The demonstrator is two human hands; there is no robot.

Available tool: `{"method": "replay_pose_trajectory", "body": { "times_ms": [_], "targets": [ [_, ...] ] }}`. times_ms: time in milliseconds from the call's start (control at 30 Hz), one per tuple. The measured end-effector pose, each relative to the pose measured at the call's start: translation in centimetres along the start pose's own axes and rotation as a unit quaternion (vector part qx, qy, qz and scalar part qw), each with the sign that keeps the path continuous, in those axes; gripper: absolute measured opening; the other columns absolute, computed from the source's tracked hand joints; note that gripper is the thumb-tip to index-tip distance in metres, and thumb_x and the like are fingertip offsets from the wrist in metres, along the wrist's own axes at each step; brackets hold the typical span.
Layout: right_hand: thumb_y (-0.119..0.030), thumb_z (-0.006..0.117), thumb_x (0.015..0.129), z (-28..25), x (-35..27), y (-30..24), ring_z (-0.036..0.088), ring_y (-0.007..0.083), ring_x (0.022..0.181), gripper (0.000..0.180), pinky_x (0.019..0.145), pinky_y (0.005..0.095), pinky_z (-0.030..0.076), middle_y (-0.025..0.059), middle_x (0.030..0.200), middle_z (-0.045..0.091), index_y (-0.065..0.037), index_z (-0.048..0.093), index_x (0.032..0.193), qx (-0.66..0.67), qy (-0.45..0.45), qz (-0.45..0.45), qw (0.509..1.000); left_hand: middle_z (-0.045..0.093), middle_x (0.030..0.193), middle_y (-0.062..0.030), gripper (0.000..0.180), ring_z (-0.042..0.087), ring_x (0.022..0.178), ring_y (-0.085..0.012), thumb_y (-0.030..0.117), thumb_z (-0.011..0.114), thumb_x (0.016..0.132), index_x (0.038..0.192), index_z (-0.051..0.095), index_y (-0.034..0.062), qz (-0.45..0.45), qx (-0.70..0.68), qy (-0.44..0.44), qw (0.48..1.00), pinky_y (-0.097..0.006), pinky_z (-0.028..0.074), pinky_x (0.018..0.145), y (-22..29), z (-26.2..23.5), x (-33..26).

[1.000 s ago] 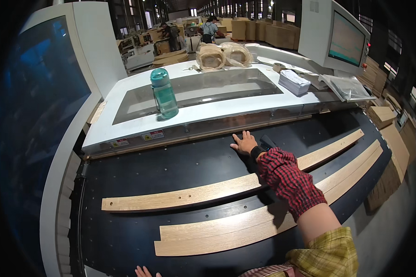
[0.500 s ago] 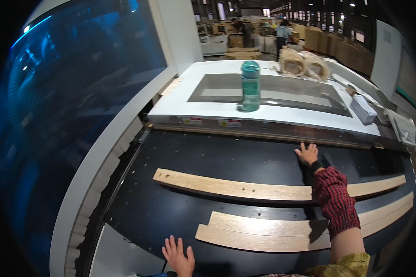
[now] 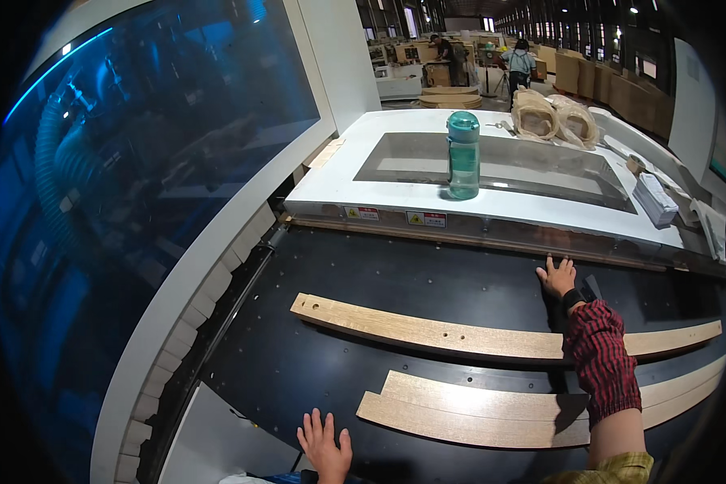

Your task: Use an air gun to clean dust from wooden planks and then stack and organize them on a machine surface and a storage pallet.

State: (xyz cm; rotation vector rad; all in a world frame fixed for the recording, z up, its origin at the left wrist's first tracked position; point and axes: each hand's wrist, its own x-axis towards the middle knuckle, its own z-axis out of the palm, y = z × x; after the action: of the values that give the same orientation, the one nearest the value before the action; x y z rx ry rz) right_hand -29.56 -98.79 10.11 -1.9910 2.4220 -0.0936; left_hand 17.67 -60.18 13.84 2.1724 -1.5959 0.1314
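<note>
My right hand (image 3: 558, 280) reaches across the black machine table (image 3: 395, 270) to its far side, fingers spread, close to the lower edge of the white cover; nothing is in it. Under that outstretched forearm runs a long, slightly curved wooden strip (image 3: 395, 328) with holes in it. Nearer to me two more curved wooden pieces (image 3: 468, 410) lie side by side, and my arm hides part of them. At the near left my left hand (image 3: 324, 446) is open with fingers apart, beside the table's near edge. Whether its palm touches the surface I cannot tell.
A green water bottle (image 3: 463, 157) stands on the white machine cover (image 3: 323, 181). Wrapped rolls (image 3: 534, 115) and a stack of white paper (image 3: 656, 199) lie there too. A blue-lit machine window (image 3: 169, 113) rises on the left. A co-worker (image 3: 519, 68) stands in the distance.
The view has shifted slightly, so the scene sits further right in the picture. Both hands remain open in about the same places on the table; the wooden pieces have not moved.
</note>
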Motion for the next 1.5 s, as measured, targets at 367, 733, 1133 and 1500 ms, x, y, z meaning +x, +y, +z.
{"method": "replay_pose_trajectory", "body": {
  "times_ms": [367, 733, 1133, 1500],
  "targets": [
    [-0.059, 0.033, 0.091, 0.5, 0.3, 0.1, 0.025, 0.0522, 0.128, 0.068, 0.104, 0.0555, 0.021, 0.0375, 0.137, 0.028, -0.015, 0.031, 0.142, -0.015, 0.030, -0.010, 0.999, 0.043, 0.137, -0.0183, 0.043, 0.035, 0.129, -0.0380, 0.026, 0.054, 0.088, 0.125, 0.052, 0.0038, 0.023, 0.030, -0.002, 0.999, -0.052, 0.024, 0.105, -1.0, 0.9, -0.2],
    [-0.058, 0.033, 0.091, 0.6, 0.4, 0.2, 0.026, 0.0518, 0.128, 0.067, 0.103, 0.0553, 0.022, 0.0380, 0.136, 0.029, -0.013, 0.033, 0.141, -0.008, 0.023, -0.009, 1.000, 0.042, 0.137, -0.0194, 0.044, 0.033, 0.130, -0.0388, 0.027, 0.052, 0.089, 0.126, 0.051, 0.0033, 0.023, 0.021, -0.008, 0.999, -0.053, 0.023, 0.105, -0.8, 0.9, -0.3],
    [-0.062, 0.033, 0.089, -1.7, 0.7, -0.1, 0.028, 0.0531, 0.127, 0.070, 0.101, 0.0548, 0.029, 0.0374, 0.136, 0.030, -0.014, 0.034, 0.140, 0.028, -0.035, -0.025, 0.999, 0.043, 0.135, -0.0197, 0.042, 0.032, 0.130, -0.0380, 0.022, 0.057, 0.082, 0.118, 0.056, 0.0009, -0.003, -0.023, -0.003, 1.000, -0.053, 0.017, 0.107, -1.3, 1.2, -0.2],
    [-0.037, 0.052, 0.091, -15.0, -17.7, 0.5, 0.058, 0.0388, 0.097, 0.048, 0.084, 0.0404, 0.048, 0.0214, 0.110, 0.059, -0.001, 0.052, 0.123, 0.210, -0.105, -0.452, 0.861, 0.046, 0.134, -0.0183, 0.041, 0.035, 0.128, -0.0363, 0.023, 0.058, 0.083, 0.118, 0.057, 0.0031, -0.003, -0.021, 0.022, 1.000, -0.051, 0.021, 0.107, -0.7, 1.2, -0.8]
  ]
}}
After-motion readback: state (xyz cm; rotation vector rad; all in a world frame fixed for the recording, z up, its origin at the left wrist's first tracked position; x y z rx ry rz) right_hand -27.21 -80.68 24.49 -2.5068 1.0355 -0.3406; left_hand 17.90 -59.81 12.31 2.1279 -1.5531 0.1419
